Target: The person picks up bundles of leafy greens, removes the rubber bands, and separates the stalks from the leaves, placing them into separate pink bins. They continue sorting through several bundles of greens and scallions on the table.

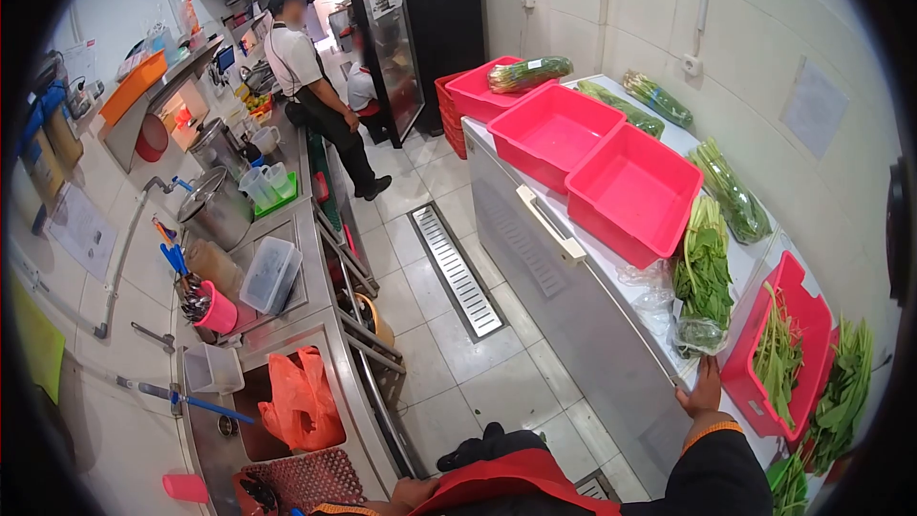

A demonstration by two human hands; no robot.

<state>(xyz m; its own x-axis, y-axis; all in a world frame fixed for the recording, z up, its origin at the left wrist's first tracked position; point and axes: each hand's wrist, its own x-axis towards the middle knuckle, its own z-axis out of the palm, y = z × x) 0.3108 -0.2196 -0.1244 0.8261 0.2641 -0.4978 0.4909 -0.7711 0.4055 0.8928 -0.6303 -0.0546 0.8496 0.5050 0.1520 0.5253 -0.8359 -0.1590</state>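
My right hand (702,390) rests at the edge of the white chest freezer's top (650,320), fingers stretched forward. Its fingertips are right at the plastic-wrapped end of a bundle of leafy greens (704,272). Just to the right stands a pink bin (748,401) with loose green stems (778,363) inside. Low in the view, my left hand (414,493) is beside the red apron (506,485) on my body; its fingers are mostly hidden.
Empty pink bins (635,193) and more wrapped greens (731,193) line the freezer. Across the aisle, a steel sink counter (358,392) holds an orange plastic bag (301,401). A person (310,86) stands farther back. A drain grate (457,272) crosses the tiled floor.
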